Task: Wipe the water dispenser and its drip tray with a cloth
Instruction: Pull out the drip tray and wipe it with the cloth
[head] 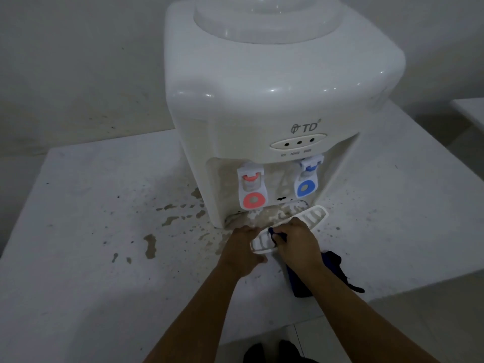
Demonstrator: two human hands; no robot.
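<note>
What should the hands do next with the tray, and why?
Probably draw the cloth along the tray toward its far end: the right hand pinches the cloth at the near slots, the left hand steadies the tray, and the far slots look untouched.

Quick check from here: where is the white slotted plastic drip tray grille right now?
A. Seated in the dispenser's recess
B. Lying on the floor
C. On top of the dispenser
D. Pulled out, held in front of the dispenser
D: the white slotted plastic drip tray grille is out of the recess, gripped by the left hand while the right hand presses a dark blue cloth on it.
</note>
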